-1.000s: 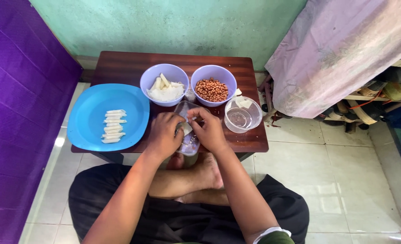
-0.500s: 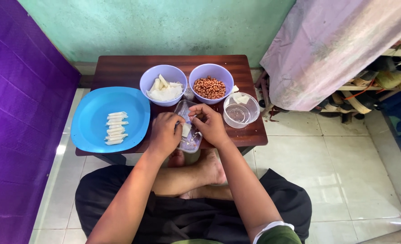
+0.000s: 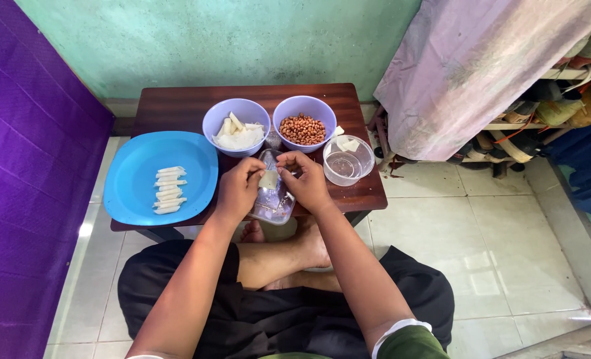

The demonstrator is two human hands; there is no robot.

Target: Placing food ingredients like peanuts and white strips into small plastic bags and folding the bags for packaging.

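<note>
My left hand [image 3: 238, 191] and my right hand [image 3: 304, 181] meet over the near edge of a low dark wooden table [image 3: 175, 110]. Together they pinch a small pale square wrapper [image 3: 269, 179] between the fingertips. Under the hands lies a clear plastic lid or tray [image 3: 273, 203]. A purple bowl [image 3: 237, 126] of white wrapper pieces and a purple bowl [image 3: 304, 123] of brown peanuts stand just beyond the hands. To the left a round blue plate [image 3: 160, 178] holds several small white rolled pieces [image 3: 167, 190].
A clear plastic cup of water [image 3: 348, 160] stands at the table's right side. A purple wall runs along the left. A pale cloth [image 3: 481, 60] covers a shelf of shoes at the right. My crossed legs and bare feet [image 3: 289, 256] rest on the tiled floor.
The view has shifted slightly. My hands stay together over the clear tray, still working the small pale wrapper between the fingertips.
</note>
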